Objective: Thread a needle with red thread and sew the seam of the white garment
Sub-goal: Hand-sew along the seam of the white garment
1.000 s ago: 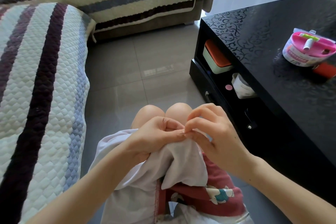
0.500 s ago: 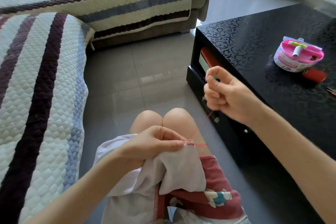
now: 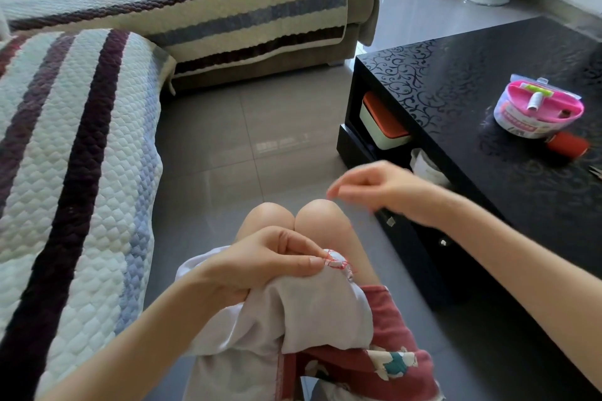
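— What carries things here?
— A glossy black coffee table with a scroll pattern (image 3: 462, 81), standing on grey floor tiles (image 3: 260, 140).
— And on its top?
— A round pink-lidded sewing kit tub (image 3: 537, 109), with a red thread spool (image 3: 568, 144) lying on its side just beside it.
— Below the top?
— An open shelf holding a pale box with an orange lid (image 3: 382, 122) and a white container (image 3: 426, 168).
— Anything else?
— A sofa under a quilted striped cover (image 3: 81, 153).
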